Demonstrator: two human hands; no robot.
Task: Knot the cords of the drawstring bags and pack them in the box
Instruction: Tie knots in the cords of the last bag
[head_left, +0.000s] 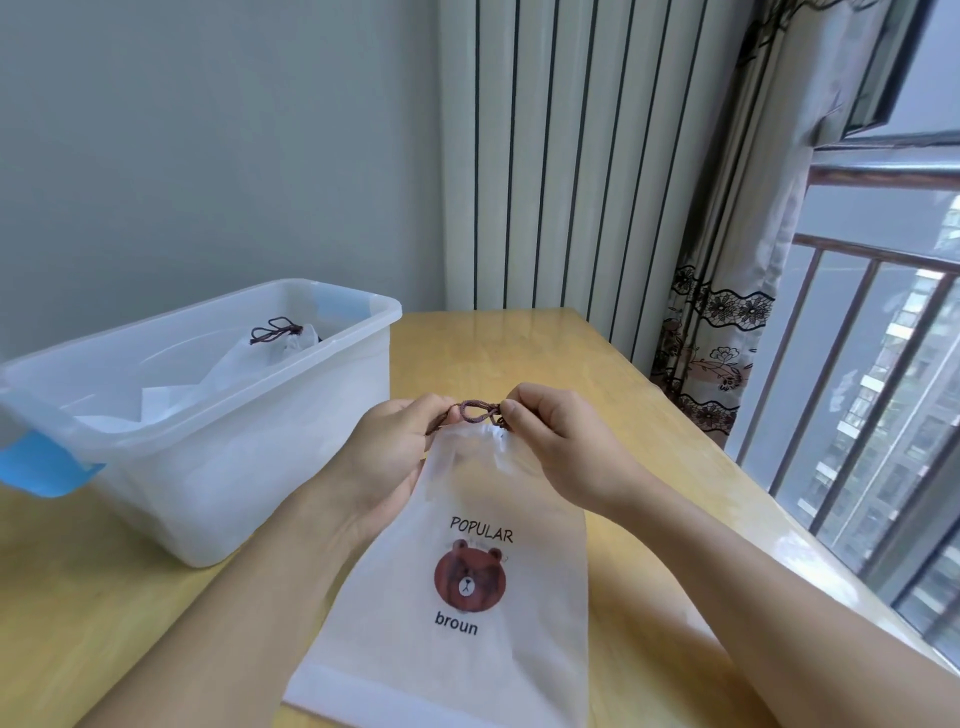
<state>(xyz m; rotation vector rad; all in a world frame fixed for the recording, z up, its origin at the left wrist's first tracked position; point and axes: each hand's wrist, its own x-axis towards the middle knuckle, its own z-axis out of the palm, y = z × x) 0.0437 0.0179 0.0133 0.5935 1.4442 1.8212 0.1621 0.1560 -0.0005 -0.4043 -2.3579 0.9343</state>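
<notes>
Yellow wood made up the table (597, 364), with a striped curtain (571, 156) and a railed window (857, 415) beyond its far and right edges. On its left stood a translucent plastic box (249, 441) with blue latches, already holding a knotted drawstring bag (275, 348). A second white drawstring bag (457, 597) (printed with a brown bear, "POPULAR" and "broun") lay flat before the person, nothing blocking it. At its gathered mouth, the left hand (389, 457) and right hand (561, 441) each pinched the brown cord (478, 410), fingers closed tight on either side of a small loop.
</notes>
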